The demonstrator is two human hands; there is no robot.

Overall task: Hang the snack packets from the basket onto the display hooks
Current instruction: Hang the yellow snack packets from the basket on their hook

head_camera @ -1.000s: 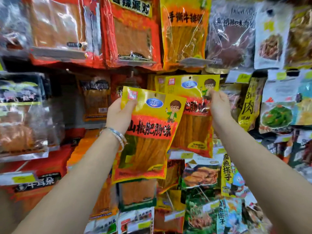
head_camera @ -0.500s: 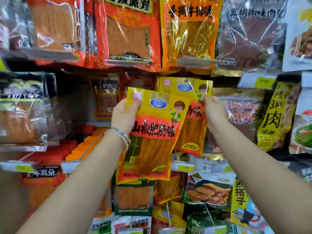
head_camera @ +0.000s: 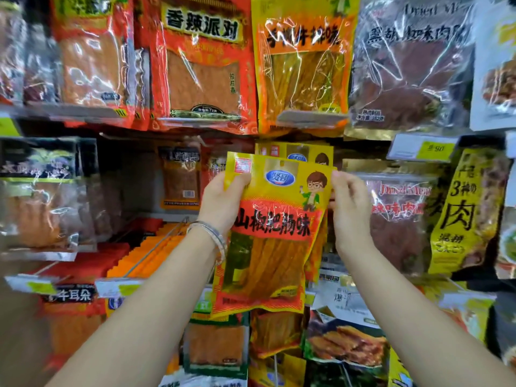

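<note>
1. Two hands are raised in the head view, held apart, with one packet (head_camera: 276, 247) between them.
2. Your left hand (head_camera: 223, 202) grips the packet's top left corner, thumb on the front face; a bracelet (head_camera: 212, 236) sits on that wrist.
3. Your right hand (head_camera: 349, 208) pinches the packet's top right edge with curled fingers.
4. The packet is yellow and red, slightly tilted, held up against the middle row of the display.
5. A matching rear packet (head_camera: 296, 153) hangs just behind it, its top showing above the one you hold.
6. You cannot tell whether the held packet is on a hook.
7. A red packet (head_camera: 203, 74) hangs in the row above; a dark packet (head_camera: 405, 224) hangs just right of your right hand, under a price tag (head_camera: 421, 149).
</note>
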